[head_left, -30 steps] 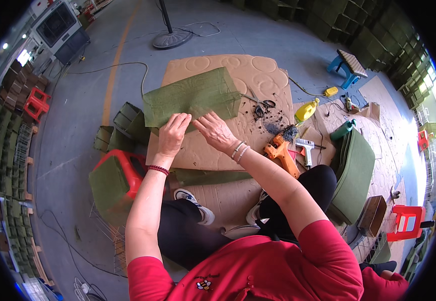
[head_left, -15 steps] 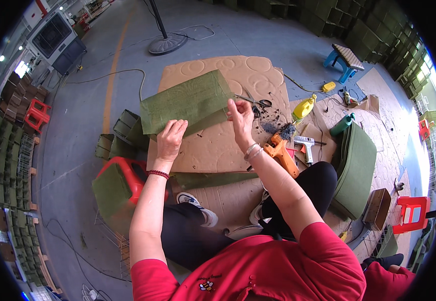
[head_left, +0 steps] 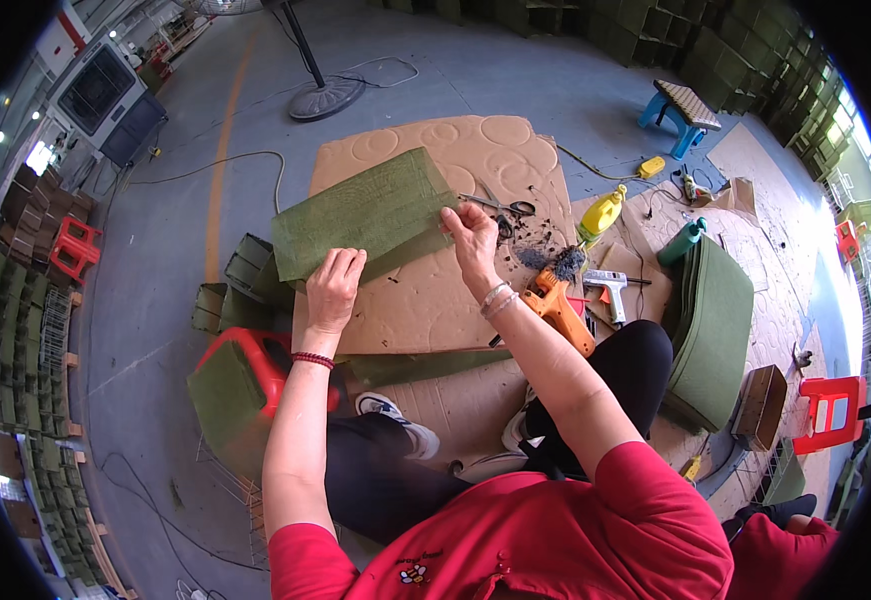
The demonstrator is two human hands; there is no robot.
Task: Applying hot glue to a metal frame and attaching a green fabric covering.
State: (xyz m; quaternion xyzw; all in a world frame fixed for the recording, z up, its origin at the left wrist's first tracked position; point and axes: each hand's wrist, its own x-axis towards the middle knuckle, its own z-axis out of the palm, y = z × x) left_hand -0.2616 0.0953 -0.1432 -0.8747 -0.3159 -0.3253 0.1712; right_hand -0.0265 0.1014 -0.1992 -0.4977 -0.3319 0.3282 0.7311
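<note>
A green fabric-covered piece, box-like with a long flat top [head_left: 355,212], lies at a slant over a cardboard-topped work surface [head_left: 425,325]. My left hand [head_left: 334,288] is closed on its near edge toward the left, fingertips over the rim. At its right end, my right hand [head_left: 472,240] pinches the corner between thumb and fingers. The underside of the piece is hidden. Just right of my right hand lie dark-handled scissors [head_left: 503,204] among black crumbs. An orange glue gun [head_left: 558,308] and a white-grey glue gun [head_left: 611,288] lie nearer to my right knee.
A yellow bottle [head_left: 602,214] and a dark green bottle [head_left: 682,242] stand to the right, by stacked green sheets [head_left: 717,335]. Red stool [head_left: 273,372] with green pieces sits at left. Beyond are a fan base [head_left: 326,99], cables and a blue stool [head_left: 677,115]. Another person's red sleeve [head_left: 785,550] shows lower right.
My right hand has come down and in onto the right corner, its fingers closing there. The left hand keeps its hold. The whole view has shifted slightly.
</note>
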